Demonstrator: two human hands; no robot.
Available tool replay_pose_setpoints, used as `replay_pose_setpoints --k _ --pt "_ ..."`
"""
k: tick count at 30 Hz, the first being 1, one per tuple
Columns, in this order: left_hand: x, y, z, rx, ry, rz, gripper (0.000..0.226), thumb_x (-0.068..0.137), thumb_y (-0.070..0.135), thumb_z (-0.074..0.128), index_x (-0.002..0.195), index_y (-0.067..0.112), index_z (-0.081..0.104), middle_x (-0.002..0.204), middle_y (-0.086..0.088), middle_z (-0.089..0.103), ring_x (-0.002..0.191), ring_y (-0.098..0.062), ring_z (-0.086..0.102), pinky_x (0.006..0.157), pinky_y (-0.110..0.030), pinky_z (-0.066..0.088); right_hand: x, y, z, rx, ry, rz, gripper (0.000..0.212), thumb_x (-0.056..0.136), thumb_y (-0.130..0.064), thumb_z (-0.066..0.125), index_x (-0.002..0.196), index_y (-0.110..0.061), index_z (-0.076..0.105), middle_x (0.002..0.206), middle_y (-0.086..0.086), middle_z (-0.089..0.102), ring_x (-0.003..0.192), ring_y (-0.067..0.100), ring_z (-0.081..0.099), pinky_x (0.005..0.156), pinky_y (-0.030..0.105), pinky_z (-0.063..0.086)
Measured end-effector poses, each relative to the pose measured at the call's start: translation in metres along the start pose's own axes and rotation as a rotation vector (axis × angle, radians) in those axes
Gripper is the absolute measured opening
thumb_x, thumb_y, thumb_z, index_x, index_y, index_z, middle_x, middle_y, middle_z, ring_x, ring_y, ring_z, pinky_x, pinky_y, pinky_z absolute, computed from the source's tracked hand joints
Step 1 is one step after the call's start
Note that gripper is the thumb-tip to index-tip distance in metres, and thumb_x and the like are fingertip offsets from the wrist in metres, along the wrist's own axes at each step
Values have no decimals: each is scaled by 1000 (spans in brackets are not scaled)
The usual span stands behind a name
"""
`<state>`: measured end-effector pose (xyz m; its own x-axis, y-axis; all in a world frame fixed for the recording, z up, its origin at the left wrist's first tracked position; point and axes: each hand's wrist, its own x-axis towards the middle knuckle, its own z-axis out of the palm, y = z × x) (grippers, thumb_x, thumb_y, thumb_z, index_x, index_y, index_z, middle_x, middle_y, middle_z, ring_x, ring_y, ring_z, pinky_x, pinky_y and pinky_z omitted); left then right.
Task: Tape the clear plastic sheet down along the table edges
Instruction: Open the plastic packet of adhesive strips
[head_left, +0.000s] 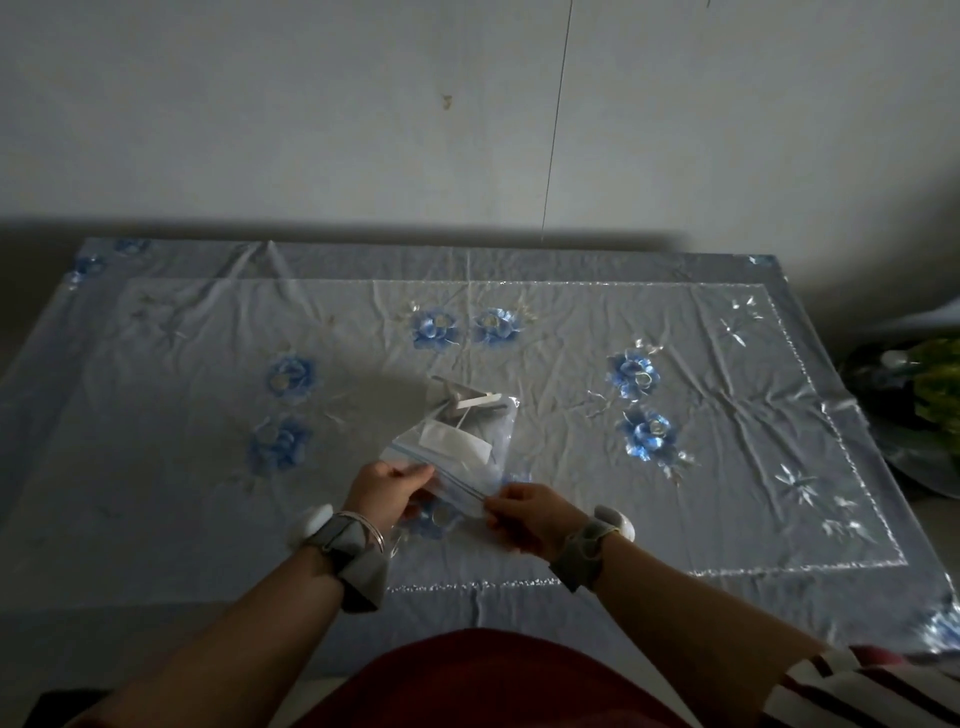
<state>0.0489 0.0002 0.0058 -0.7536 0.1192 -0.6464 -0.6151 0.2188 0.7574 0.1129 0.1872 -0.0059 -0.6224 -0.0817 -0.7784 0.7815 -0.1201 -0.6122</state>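
- Surface (156, 613) stands against a pale wall (260, 114), covered by a blue-grey tablecloth (171, 395) with blue flower embroidery and a silver stitched border.
- Clear plastic sheet (571, 332) lies wrinkled and shiny over the tablecloth, spread across most of the top. Its edges reach near the far and right sides; whether any edge is fastened cannot be told.
- Zip bag (467, 441), clear with a blue seal strip, is held up just above the middle-near part of the surface. Inside are white flat pieces and a darker greyish item; too dim to say what they are.
- Left hand (387, 493) pinches the bag's sealed edge at its left end, fingers curled on the plastic.
- Right hand (524, 512) pinches the same sealed edge at its right end, thumb and fingertips closed on the strip.
- Both wrists carry a grey strap with a white unit; the left wrist also has a thin metal bangle (371, 530).
- Thin cord (555, 130) hangs down the wall to the far edge of the surface.
- Dark bag (883, 384) with something green in it sits off the right side, beyond the surface.
- Red garment (493, 680) and a striped sleeve (852, 691) show at the bottom of the view.
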Motion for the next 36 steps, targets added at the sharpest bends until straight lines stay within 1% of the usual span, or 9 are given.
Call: replay_pose_setpoints --k 4,8,11,15,19,22,29,32,36 --pt "-10 0 4 -32 30 48 21 82 13 66 62 8 68 50 1 68 44 -12 60 46 -19 44 0 -1 7 -214 228 -121 16 83 -30 68 85 -19 57 70 -1 59 53 9 54 43 18 42" --pt "-14 9 5 -18 75 162 22 83 11 64 62 7 66 42 8 64 39 1 57 40 -9 41 -3 -6 16 -446 582 -497 42 72 -44 74 104 -26 54 85 -8 53 68 1 50 56 13 38" --pt "-15 16 4 1 72 218 22 84 14 64 65 4 66 43 7 64 42 3 56 44 -5 41 -9 -19 20 -642 506 -714 41 69 -51 71 101 -31 56 90 -13 47 70 -2 47 58 9 34" --pt "-15 25 2 26 79 257 28 85 23 63 61 8 65 54 -1 64 44 1 56 48 -11 44 -10 -33 25 -825 345 -720 36 71 -49 72 98 -27 62 91 -14 49 69 -1 48 59 8 35" --pt "-11 33 -3 6 58 239 30 84 26 64 56 13 64 45 5 65 43 0 57 51 -22 41 -7 -36 28 -767 331 -659 17 80 -39 68 88 -23 68 80 -13 60 65 1 54 65 19 47" --pt "-7 35 -3 -13 45 221 30 83 24 65 56 11 63 43 4 65 41 0 57 51 -24 39 -7 -39 30 -806 341 -646 15 85 -35 63 86 -21 69 76 -12 61 64 2 54 66 18 46" --pt "-2 43 -9 76 -72 289 23 83 17 65 59 17 66 51 7 68 46 2 57 44 -13 41 -4 -54 27 -681 346 -557 24 91 -33 54 80 -18 69 65 -10 61 52 0 52 51 8 40" --pt "-1 47 -10 151 -121 303 17 79 10 68 63 17 67 51 8 68 45 3 56 43 -10 41 -7 -60 24 -749 338 -581 20 89 -30 57 84 -17 71 74 -4 68 60 5 56 60 13 43" --pt "-3 48 -7 128 -53 341 17 75 5 71 61 11 65 46 7 66 41 1 56 41 -7 40 -12 -69 25 -874 246 -649 21 89 -30 58 104 -20 70 94 -3 72 79 7 64 77 16 49"
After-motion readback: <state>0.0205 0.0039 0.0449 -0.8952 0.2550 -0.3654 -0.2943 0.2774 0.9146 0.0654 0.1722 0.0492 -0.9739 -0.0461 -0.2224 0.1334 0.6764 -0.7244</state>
